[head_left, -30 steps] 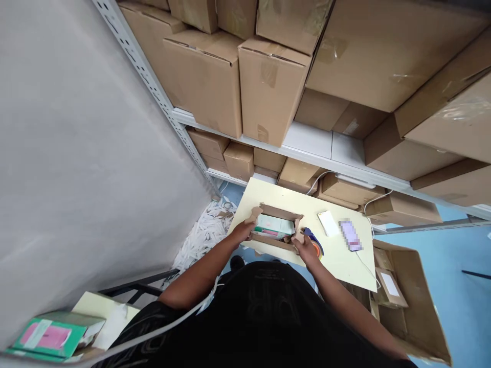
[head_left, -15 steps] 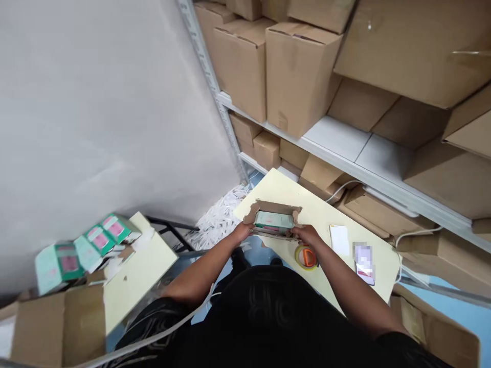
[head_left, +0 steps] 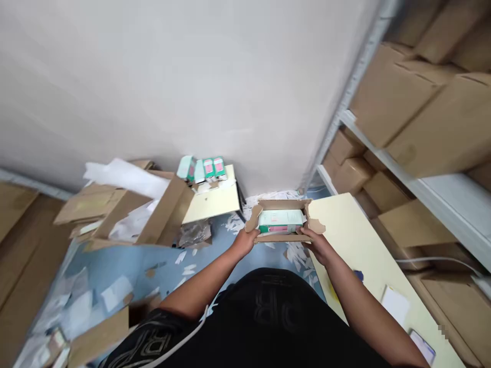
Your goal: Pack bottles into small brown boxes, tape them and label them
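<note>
Between my two hands is an open cardboard box [head_left: 284, 204] with torn flaps, held up in front of my body. Inside it lies a green and white product box [head_left: 281, 218] with a pink panel. My left hand [head_left: 245, 242] grips the left end of the cardboard box. At its right end, the fingers of my right hand [head_left: 316, 242] are closed on the near corner. Part of each hand's fingers is hidden behind or under the cardboard.
A cream table [head_left: 347, 232] to the right bears a phone [head_left: 422, 347] and a white pad [head_left: 395, 305]. On a small table [head_left: 210, 203] by the wall stand several green boxes [head_left: 209, 168]. A large carton [head_left: 164, 214] holds white paper. Paper scraps litter the blue floor [head_left: 161, 271]; shelves with cartons [head_left: 414, 107] rise at right.
My view has swung left, bringing the small table and large carton towards the middle. Both hands have carried the cardboard box off the cream table, out over the floor.
</note>
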{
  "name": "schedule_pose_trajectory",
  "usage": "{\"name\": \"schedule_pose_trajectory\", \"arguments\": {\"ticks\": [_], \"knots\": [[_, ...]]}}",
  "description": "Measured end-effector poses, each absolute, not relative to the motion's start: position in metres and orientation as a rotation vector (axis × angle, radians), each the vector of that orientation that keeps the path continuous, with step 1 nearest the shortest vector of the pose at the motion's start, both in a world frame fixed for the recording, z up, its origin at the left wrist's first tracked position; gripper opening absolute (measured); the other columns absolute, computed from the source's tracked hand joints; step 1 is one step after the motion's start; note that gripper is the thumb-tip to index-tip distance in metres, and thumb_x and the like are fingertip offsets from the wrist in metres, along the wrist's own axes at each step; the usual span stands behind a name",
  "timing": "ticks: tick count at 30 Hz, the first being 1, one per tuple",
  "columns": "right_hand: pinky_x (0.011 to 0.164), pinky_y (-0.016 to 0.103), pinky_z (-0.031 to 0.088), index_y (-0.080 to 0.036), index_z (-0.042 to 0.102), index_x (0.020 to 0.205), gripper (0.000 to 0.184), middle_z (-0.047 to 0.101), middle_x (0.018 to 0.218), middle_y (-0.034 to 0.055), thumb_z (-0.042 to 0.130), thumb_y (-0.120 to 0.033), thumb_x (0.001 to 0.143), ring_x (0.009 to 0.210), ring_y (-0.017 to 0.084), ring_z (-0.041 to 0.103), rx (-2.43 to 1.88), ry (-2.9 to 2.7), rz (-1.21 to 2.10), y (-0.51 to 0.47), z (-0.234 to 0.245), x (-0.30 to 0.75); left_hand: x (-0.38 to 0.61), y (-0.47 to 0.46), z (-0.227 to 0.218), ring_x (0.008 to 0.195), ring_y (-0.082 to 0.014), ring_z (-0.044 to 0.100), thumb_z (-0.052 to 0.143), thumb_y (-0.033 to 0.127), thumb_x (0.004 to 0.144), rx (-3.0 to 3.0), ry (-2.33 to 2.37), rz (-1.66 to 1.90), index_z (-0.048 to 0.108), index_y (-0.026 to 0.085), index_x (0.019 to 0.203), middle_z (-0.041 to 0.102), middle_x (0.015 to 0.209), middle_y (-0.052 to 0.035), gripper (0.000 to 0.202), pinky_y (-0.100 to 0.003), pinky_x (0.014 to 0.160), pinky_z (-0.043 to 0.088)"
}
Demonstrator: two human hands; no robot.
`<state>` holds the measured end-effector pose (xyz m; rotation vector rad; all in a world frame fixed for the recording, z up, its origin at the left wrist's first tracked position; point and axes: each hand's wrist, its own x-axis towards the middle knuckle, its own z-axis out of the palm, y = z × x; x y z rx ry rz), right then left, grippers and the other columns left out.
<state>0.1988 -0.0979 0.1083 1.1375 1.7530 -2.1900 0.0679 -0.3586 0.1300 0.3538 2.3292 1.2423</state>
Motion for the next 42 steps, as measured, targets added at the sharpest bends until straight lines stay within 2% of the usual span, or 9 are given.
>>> {"name": "schedule_pose_trajectory", "arguments": {"ticks": [6,10,15,18,21,26,33,37,42], "knots": [[0.071,0.032,0.059,-0.018,0.076,0.097,0.041,0.078,0.107,0.0098,0.075,-0.048,0.069,0.098,0.028,0.072,0.892,2.002,-1.931,-0.2,0.114,0.141,0.085,-0.501,0.14,0.114,-0.035,0.069,0.054,0.043,0.092,0.026,2.399,1.263,0.076,0.016,0.109,0.078,0.11,-0.0113,0.039,-0.041,0.095,0.054],[0.068,0.031,0.06,-0.023,0.073,0.077,0.017,0.077,0.095,0.0044,0.076,-0.034,0.065,0.098,0.029,0.072,0.672,2.25,-1.738,-0.282,0.105,0.11,0.09,-0.597,0.152,0.122,-0.0353,0.066,0.048,0.057,0.097,0.041,2.425,1.33,0.072,0.017,0.125,0.075,0.126,-0.012,0.054,-0.043,0.1,0.052],[0.07,0.033,0.063,-0.022,0.069,0.079,0.022,0.075,0.092,0.0054,0.072,-0.041,0.069,0.093,0.027,0.073,0.72,2.243,-1.763,-0.367,0.094,0.093,0.094,-0.704,0.17,0.125,-0.0309,0.065,0.049,0.062,0.098,0.274,2.309,1.503,0.063,0.021,0.141,0.071,0.134,-0.0096,0.061,-0.039,0.103,0.052],[0.074,0.035,0.062,-0.022,0.068,0.079,0.024,0.075,0.089,0.0053,0.071,-0.044,0.07,0.095,0.028,0.073,0.61,2.276,-1.747,-0.393,0.091,0.089,0.09,-0.754,0.181,0.128,-0.0294,0.064,0.054,0.057,0.097,0.394,2.246,1.599,0.068,0.023,0.135,0.07,0.136,-0.0083,0.053,-0.038,0.105,0.051],[0.079,0.037,0.06,-0.024,0.068,0.08,0.027,0.074,0.085,0.004,0.078,-0.038,0.059,0.098,0.031,0.071,0.438,2.486,-1.526,-0.401,0.088,0.082,0.073,-0.791,0.19,0.12,-0.0281,0.068,0.058,0.054,0.095,0.266,2.366,1.624,0.072,0.022,0.127,0.073,0.13,-0.0087,0.047,-0.037,0.102,0.053],[0.078,0.039,0.06,-0.026,0.066,0.074,0.029,0.073,0.079,0.003,0.081,-0.035,0.05,0.094,0.033,0.071,0.343,2.581,-1.377,-0.406,0.08,0.06,0.013,-0.822,0.199,0.104,-0.0242,0.072,0.06,0.046,0.091,-0.036,2.637,1.57,0.074,0.018,0.117,0.078,0.114,-0.0073,0.04,-0.032,0.093,0.055],[0.068,0.037,0.063,-0.026,0.068,0.076,0.023,0.073,0.083,0.0061,0.075,-0.043,0.062,0.09,0.032,0.074,0.556,2.372,-1.64,-0.419,0.088,0.014,-0.11,-0.819,0.188,0.097,-0.0221,0.07,0.065,0.042,0.087,-0.215,2.702,1.435,0.075,0.018,0.101,0.077,0.103,-0.0063,0.03,-0.03,0.086,0.053],[0.07,0.037,0.064,-0.023,0.069,0.075,0.028,0.072,0.084,0.0074,0.07,-0.051,0.069,0.086,0.029,0.074,0.659,2.218,-1.777,-0.414,0.083,-0.016,-0.177,-0.799,0.159,0.088,-0.0202,0.071,0.064,0.045,0.09,-0.499,2.442,1.498,0.069,0.015,0.105,0.075,0.101,-0.0092,0.034,-0.028,0.075,0.054],[0.072,0.041,0.064,-0.02,0.071,0.078,0.036,0.073,0.087,0.0066,0.074,-0.054,0.066,0.083,0.029,0.074,0.603,2.157,-1.806,-0.396,0.072,-0.045,-0.237,-0.781,0.143,0.118,-0.0292,0.063,0.068,0.039,0.088,-0.586,2.864,1.107,0.063,0.016,0.124,0.068,0.127,-0.0161,0.042,-0.038,0.1,0.049]]}}
